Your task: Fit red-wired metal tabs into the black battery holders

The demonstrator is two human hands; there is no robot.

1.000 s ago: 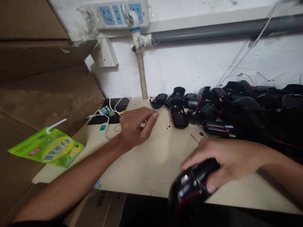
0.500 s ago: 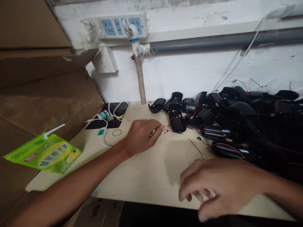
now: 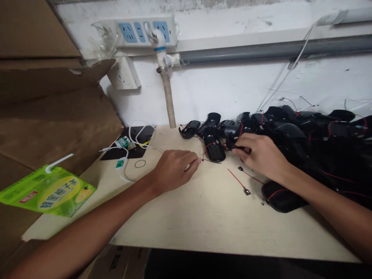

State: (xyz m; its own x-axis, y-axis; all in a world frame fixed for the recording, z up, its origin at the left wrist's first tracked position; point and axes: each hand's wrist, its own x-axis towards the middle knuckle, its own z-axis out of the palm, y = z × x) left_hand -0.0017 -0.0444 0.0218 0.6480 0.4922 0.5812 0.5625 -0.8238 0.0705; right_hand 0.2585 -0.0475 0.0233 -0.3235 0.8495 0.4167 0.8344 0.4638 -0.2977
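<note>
My left hand [image 3: 176, 169] hovers over the table, fingers curled and thumb and forefinger pinched. Whatever sits between the tips is too small to make out. Close to them a thin dark wire [image 3: 213, 161] runs out below a black plastic shell [image 3: 214, 145] with a red wire. My right hand [image 3: 260, 153] reaches into the near edge of the pile, its fingers closed on another black plastic shell [image 3: 231, 142], mostly hidden by the hand. On the table in front lies a loose red wire [image 3: 236, 178] with a small metal-ended part [image 3: 247, 191].
Many black wired shells [image 3: 293, 133] are heaped along the wall to the right. At left stand a green drink carton [image 3: 58, 192] with a straw and a cardboard box [image 3: 58, 116]. A white cable [image 3: 127, 162], a rubber band [image 3: 140, 164] and a hose [image 3: 168, 99] are nearby.
My right hand has moved up and forward from the table's front edge to the pile and closed on a shell. My left hand keeps its pinch in nearly the same place.
</note>
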